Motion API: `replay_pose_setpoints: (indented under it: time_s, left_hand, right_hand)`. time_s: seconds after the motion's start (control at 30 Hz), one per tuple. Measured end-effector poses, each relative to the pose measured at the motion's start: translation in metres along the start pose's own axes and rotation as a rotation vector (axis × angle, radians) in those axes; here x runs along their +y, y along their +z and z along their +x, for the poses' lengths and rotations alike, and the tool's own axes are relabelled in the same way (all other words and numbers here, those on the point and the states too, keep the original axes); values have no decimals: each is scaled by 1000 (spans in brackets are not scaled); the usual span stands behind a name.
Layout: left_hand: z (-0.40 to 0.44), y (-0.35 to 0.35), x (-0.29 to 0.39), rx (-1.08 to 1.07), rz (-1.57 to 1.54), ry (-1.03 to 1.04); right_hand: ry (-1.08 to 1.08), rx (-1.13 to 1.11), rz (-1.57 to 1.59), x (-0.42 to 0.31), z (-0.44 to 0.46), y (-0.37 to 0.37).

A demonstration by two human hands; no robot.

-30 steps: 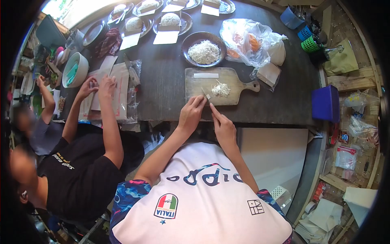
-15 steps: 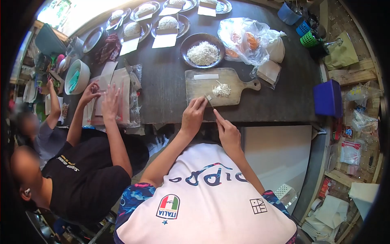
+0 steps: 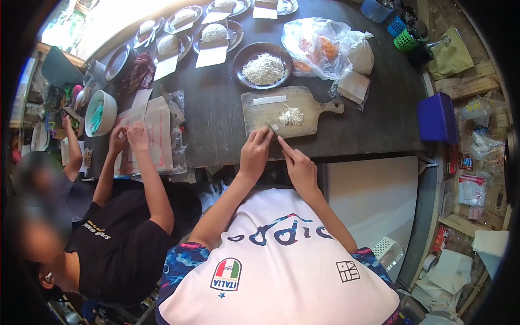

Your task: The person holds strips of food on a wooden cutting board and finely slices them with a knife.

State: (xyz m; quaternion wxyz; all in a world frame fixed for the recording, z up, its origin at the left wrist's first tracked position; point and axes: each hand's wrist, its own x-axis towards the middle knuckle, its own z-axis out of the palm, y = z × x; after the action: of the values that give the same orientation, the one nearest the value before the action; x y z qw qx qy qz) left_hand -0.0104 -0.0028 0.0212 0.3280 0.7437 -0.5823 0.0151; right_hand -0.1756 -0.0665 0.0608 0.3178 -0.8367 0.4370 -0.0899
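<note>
A wooden cutting board (image 3: 254, 116) with a handle lies near the table's front edge. At its lower edge my left hand (image 3: 255, 153) presses a small white piece (image 3: 274, 127) with closed fingertips. Just to the right, my right hand (image 3: 299, 168) grips a thin knife, its index finger stretched along it; the blade is barely visible beside the white piece. On the board lie a pile of fine white shreds (image 3: 291, 115) and a flat white strip (image 3: 270, 100). Behind the board stands a dark bowl (image 3: 238, 69) heaped with white shreds.
A clear plastic bag (image 3: 309, 43) with orange items sits behind the board, a wrapped white block (image 3: 353, 86) beside it. Plates with white mounds and cards line the back left. A co-worker's hands (image 3: 130, 135) work over papers at left. A purple bin (image 3: 436, 118) stands right.
The view has shifted slightly. My right hand has moved closer to my left fingertips than half a second ago. The co-worker's two hands have come together over the papers.
</note>
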Motion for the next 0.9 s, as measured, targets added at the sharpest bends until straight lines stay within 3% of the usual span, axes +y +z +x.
replay_pose_setpoints:
  time_s: [0.9]
  left_hand:
    - [0, 0, -1, 27, -48, -33]
  right_hand:
    - [-10, 5, 98, 0, -1, -2]
